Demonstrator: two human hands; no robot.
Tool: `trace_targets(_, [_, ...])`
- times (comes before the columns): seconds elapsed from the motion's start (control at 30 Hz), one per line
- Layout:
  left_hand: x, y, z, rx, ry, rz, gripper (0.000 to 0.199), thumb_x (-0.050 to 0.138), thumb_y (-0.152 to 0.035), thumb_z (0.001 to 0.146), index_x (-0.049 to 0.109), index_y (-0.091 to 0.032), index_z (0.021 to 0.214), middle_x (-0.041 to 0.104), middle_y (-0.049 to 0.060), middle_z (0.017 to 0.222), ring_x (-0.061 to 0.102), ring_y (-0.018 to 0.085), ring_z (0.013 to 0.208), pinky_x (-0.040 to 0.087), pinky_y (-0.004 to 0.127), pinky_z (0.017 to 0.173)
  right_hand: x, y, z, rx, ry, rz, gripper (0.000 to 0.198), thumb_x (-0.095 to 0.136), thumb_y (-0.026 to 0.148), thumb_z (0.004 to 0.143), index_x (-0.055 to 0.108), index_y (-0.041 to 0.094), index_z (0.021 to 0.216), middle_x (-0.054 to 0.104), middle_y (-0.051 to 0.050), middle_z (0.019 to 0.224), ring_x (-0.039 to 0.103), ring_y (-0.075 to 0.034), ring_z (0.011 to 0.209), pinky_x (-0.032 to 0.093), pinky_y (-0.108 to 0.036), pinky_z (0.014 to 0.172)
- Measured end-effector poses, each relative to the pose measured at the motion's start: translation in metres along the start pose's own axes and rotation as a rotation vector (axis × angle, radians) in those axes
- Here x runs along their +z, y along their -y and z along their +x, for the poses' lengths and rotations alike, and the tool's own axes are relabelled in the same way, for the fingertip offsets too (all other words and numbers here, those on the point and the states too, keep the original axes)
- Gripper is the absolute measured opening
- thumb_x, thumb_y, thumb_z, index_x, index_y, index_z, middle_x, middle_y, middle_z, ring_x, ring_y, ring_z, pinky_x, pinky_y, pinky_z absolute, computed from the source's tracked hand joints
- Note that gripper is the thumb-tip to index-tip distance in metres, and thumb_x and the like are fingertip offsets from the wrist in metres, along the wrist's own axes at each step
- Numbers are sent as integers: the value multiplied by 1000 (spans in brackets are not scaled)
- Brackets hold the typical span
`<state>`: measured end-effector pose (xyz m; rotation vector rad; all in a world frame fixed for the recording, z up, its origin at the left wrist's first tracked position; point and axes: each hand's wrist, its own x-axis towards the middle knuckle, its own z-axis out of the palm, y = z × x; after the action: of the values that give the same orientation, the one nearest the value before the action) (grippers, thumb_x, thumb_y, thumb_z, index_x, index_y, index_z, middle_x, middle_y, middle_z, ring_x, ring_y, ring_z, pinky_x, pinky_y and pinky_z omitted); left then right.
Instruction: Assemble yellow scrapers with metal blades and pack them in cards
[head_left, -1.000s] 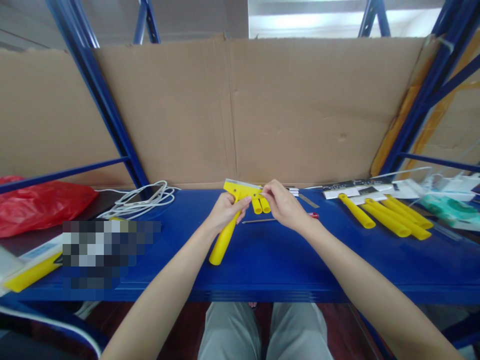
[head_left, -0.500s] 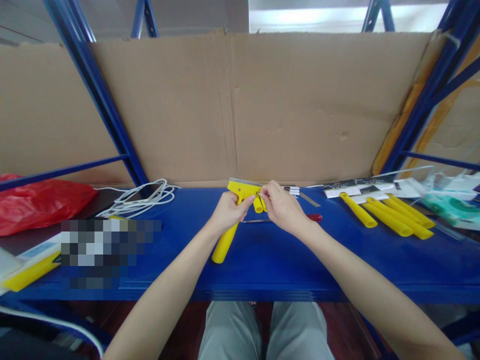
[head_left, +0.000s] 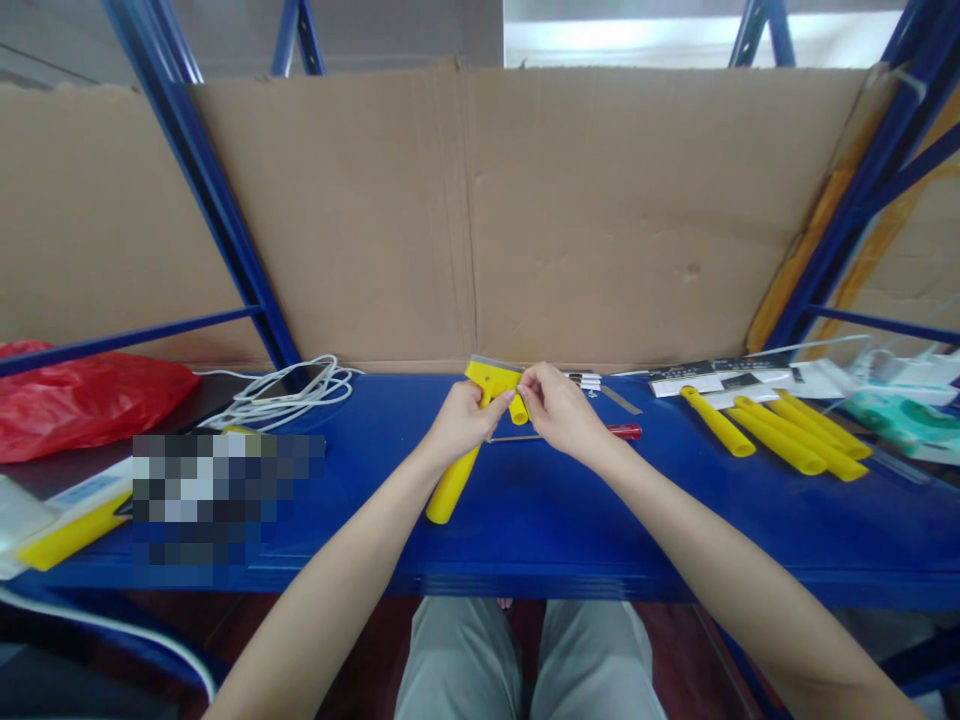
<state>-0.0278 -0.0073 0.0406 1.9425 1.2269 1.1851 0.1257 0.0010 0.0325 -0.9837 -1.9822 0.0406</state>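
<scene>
A yellow scraper (head_left: 454,488) with a thin metal blade along its head is gripped by my left hand (head_left: 459,420), its handle slanting down toward the front edge. My right hand (head_left: 559,405) is closed in a pinch at the right end of the scraper's head; whatever lies between its fingertips is too small to make out. Behind the two hands, a yellow handle (head_left: 518,411) lies on the blue bench, partly hidden. A screwdriver with a red handle (head_left: 625,432) rests under my right hand, its shaft pointing left.
Several yellow handles (head_left: 780,435) lie at the right beside black-and-white packaging (head_left: 686,380). A loose metal blade (head_left: 621,401) sits behind my right hand. White cable (head_left: 300,390) and a red plastic bag (head_left: 97,400) are at the left. Cardboard (head_left: 600,220) stands along the back.
Both hands remain at the scraper. Its head has shifted slightly to the right, and my right fingertips have closed in at its right end.
</scene>
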Motion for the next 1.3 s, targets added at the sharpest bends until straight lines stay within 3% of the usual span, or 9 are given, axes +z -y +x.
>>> trace_targets(0.27, [-1,-3,-1,51,15,1,49,55,-29,81,43,-16,34,41,-2,30,36,5,29,28,17,36,9,-15,8,188,-120,282,20,60,26,72,40,22,77,44,4,69,43,-11,58,38,-27,58])
trace_targets(0.5, [-4,7,3,89,27,-78,52,61,-43,77,43,-16,36,43,-1,31,38,5,31,30,18,37,29,-38,10,239,-185,392,39,65,44,70,42,22,92,51,0,84,46,-11,60,44,-29,58])
trace_targets(0.63, [-3,13,7,-13,22,-232,42,64,-41,74,45,-16,45,44,-3,33,37,5,29,29,18,35,36,-48,8,225,-155,268,56,65,53,70,45,19,110,56,-12,107,57,-21,89,48,-38,75])
trace_targets(0.8, [-3,20,11,-139,23,-378,35,64,-33,74,45,-17,50,42,-5,34,38,6,28,29,19,33,17,-36,3,97,17,-205,75,69,45,70,40,14,132,43,-23,136,40,-35,126,37,-53,96])
trace_targets(0.87, [-4,24,13,-168,4,-397,33,63,-29,76,44,-17,51,42,-5,35,37,6,28,28,18,33,1,-32,2,44,158,-377,66,68,40,72,45,16,129,49,-21,133,45,-35,123,38,-54,94])
trace_targets(0.93, [-5,26,14,-192,-22,-385,32,61,-25,77,44,-17,51,42,-5,35,37,6,27,28,18,33,-17,-35,-1,73,410,-478,46,68,38,72,60,17,112,64,-17,111,60,-33,103,46,-47,83])
trace_targets(1.03, [-5,27,15,-223,-45,-340,32,56,-19,80,45,-16,50,42,-4,33,37,6,27,28,18,33,-38,-53,-7,91,703,-549,28,71,41,67,67,20,85,69,-11,84,65,-26,76,48,-34,63])
trace_targets(1.17, [-4,26,16,-271,-65,-309,33,54,-15,81,44,-16,50,43,-4,33,37,6,27,28,18,33,-50,-83,-23,146,758,-528,14,70,32,69,63,20,70,65,-8,72,62,-22,65,45,-31,58])
trace_targets(1.3, [-5,30,19,-300,-98,-301,34,54,-13,82,44,-16,50,42,-5,34,38,6,27,28,17,32,-52,-102,-38,101,614,-304,5,59,23,76,61,19,74,65,-8,82,61,-20,77,47,-31,71])
